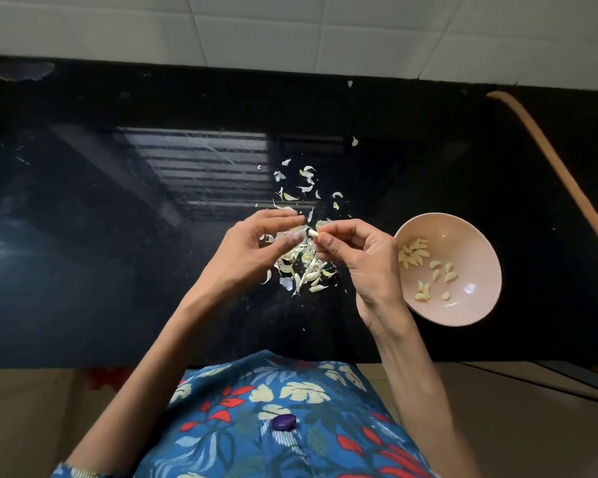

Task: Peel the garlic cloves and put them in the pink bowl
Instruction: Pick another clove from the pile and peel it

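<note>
My right hand (356,250) pinches a small pale garlic clove (313,232) between thumb and fingertips, above the black counter. My left hand (256,243) is just to the left of the clove, fingers spread and fingertips close to it; whether they touch it I cannot tell. The pink bowl (477,305) stands on the counter right of my right hand and holds several peeled cloves (413,255). Under and beyond my hands lies a scatter of garlic skins (306,267).
The black stone counter (118,236) is glossy with a window reflection. A curved wooden handle (563,174) runs along the right. White tiles back the counter. The counter's front edge meets my blue patterned clothing (283,419).
</note>
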Motion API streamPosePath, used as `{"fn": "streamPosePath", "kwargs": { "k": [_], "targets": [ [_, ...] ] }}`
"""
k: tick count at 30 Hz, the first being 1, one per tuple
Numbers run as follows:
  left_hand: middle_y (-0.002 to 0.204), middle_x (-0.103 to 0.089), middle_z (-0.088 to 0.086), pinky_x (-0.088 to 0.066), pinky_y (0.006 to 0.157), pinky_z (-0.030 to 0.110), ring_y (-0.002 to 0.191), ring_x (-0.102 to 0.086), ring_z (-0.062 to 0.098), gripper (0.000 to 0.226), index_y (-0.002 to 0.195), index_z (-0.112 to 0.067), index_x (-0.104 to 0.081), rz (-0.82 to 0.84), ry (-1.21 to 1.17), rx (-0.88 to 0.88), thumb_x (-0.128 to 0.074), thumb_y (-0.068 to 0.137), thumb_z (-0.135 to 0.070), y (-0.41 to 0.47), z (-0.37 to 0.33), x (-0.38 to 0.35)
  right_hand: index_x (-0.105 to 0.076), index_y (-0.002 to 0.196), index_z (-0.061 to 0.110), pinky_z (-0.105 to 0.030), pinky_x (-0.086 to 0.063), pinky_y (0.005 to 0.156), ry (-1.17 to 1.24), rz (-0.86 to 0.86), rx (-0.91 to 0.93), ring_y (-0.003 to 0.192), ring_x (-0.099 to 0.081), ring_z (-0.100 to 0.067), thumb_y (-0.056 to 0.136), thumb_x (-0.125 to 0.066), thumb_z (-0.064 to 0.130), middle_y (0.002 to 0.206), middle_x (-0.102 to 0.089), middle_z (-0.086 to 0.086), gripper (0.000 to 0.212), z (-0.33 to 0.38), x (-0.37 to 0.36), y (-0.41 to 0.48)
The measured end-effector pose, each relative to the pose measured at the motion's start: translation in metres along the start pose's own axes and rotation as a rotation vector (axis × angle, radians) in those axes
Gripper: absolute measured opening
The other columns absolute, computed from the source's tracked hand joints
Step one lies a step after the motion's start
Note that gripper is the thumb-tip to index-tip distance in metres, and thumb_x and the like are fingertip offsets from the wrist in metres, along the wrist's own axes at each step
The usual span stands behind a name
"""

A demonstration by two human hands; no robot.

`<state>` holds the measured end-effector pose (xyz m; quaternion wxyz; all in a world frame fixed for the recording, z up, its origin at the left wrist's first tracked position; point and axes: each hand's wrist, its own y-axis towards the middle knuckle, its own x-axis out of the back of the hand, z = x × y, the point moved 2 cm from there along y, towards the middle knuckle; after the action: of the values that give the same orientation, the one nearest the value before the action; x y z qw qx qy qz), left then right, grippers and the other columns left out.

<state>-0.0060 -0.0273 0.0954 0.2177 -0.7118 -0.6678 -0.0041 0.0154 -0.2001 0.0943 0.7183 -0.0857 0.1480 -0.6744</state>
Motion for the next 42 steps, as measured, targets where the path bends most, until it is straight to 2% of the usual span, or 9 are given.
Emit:
{"fn": "streamPosePath", "kwargs": {
  "k": [3, 7, 13, 17, 23, 27, 34, 38, 42],
  "targets": [
    [0.095, -0.078, 0.007, -0.057, 0.091, 0.037, 0.092, -0.072, 0.016, 0.032, 0.1, -0.017, -0.079, -0.043, -0.249, 0.081, -0.077, 0.075, -0.036, -0.002, -0.002, -0.003, -0.074, 0.084, 0.011, -0.034, -0.058, 0.078, -0.041, 0.019, -0.006, 0.079, -0.067, -0.018, 0.083, -0.074, -0.003, 0.081, -0.073, -0.003, 0.014, -0.001, -0.004, -0.001],
    [0.081, -0.075, 0.018, -0.062, 0.078, 0.031, 0.074, -0.071, 0.019, 0.019, 0.089, -0.005, -0.077, -0.108, -0.441, 0.085, -0.078, 0.075, -0.018, -0.004, -0.004, -0.01, -0.074, 0.084, 0.011, -0.031, -0.058, 0.078, -0.082, 0.031, 0.0, 0.078, -0.066, -0.015, 0.082, -0.075, 0.0, 0.081, -0.073, -0.003, 0.012, 0.001, -0.008, 0.0],
    [0.082, -0.076, 0.016, -0.061, 0.08, 0.036, 0.078, -0.074, 0.026, 0.012, 0.091, -0.006, -0.078, -0.193, -0.369, 0.026, -0.078, 0.081, -0.013, -0.004, -0.001, -0.011, -0.076, 0.08, 0.013, -0.034, -0.06, 0.077, -0.071, -0.029, -0.01, 0.076, -0.071, -0.02, 0.082, -0.077, 0.002, 0.079, -0.075, -0.004, 0.011, 0.001, -0.011, -0.002],
    [0.08, -0.078, 0.008, -0.061, 0.076, 0.027, 0.076, -0.075, 0.019, 0.007, 0.087, -0.015, -0.078, -0.21, -0.316, -0.037, -0.077, 0.083, -0.009, -0.007, -0.003, -0.015, -0.074, 0.073, 0.018, -0.025, -0.054, 0.068, -0.111, -0.043, -0.043, 0.067, -0.065, -0.015, 0.084, -0.074, 0.0, 0.07, -0.072, 0.001, 0.021, 0.002, -0.011, -0.002],
    [0.085, -0.078, 0.008, -0.061, 0.08, 0.03, 0.081, -0.075, 0.02, 0.008, 0.09, -0.012, -0.078, -0.171, -0.379, -0.026, -0.075, 0.082, -0.01, -0.008, -0.002, -0.016, -0.071, 0.075, 0.006, -0.02, -0.052, 0.058, 0.0, 0.041, -0.199, 0.059, -0.063, -0.012, 0.089, -0.066, -0.005, 0.069, -0.069, -0.002, 0.018, 0.004, -0.011, 0.001],
    [0.089, -0.078, 0.013, -0.061, 0.081, 0.031, 0.083, -0.074, 0.022, 0.017, 0.093, -0.007, -0.076, -0.125, -0.532, 0.026, -0.073, 0.078, -0.015, -0.007, -0.002, -0.013, -0.069, 0.079, 0.0, -0.022, -0.056, 0.063, 0.15, 0.088, -0.244, 0.063, -0.066, -0.014, 0.089, -0.063, -0.006, 0.072, -0.07, -0.008, 0.013, 0.005, -0.012, 0.002],
    [0.097, -0.077, 0.015, -0.06, 0.083, 0.029, 0.088, -0.074, 0.024, 0.021, 0.098, -0.005, -0.075, -0.088, -0.601, 0.056, -0.071, 0.079, -0.014, -0.009, 0.001, -0.01, -0.071, 0.085, -0.001, -0.022, -0.059, 0.066, 0.279, 0.098, -0.324, 0.068, -0.066, -0.019, 0.091, -0.06, -0.005, 0.076, -0.071, -0.014, 0.014, 0.003, -0.013, 0.0],
    [0.099, -0.077, 0.014, -0.059, 0.083, 0.028, 0.09, -0.074, 0.023, 0.022, 0.097, -0.007, -0.076, -0.077, -0.626, 0.084, -0.071, 0.079, -0.017, -0.01, -0.003, -0.012, -0.073, 0.078, 0.005, -0.023, -0.059, 0.068, 0.273, 0.057, -0.251, 0.07, -0.068, -0.016, 0.091, -0.061, -0.004, 0.073, -0.071, -0.009, 0.02, 0.006, -0.014, 0.0],
    [0.09, -0.076, 0.018, -0.061, 0.079, 0.031, 0.084, -0.075, 0.027, 0.026, 0.09, -0.009, -0.078, -0.101, -0.643, 0.137, -0.075, 0.072, -0.028, -0.01, -0.006, -0.013, -0.072, 0.082, 0.006, -0.021, -0.055, 0.065, 0.138, 0.024, -0.117, 0.069, -0.068, -0.01, 0.088, -0.065, -0.005, 0.071, -0.072, -0.001, 0.014, 0.009, -0.012, -0.001]
  ]
}}
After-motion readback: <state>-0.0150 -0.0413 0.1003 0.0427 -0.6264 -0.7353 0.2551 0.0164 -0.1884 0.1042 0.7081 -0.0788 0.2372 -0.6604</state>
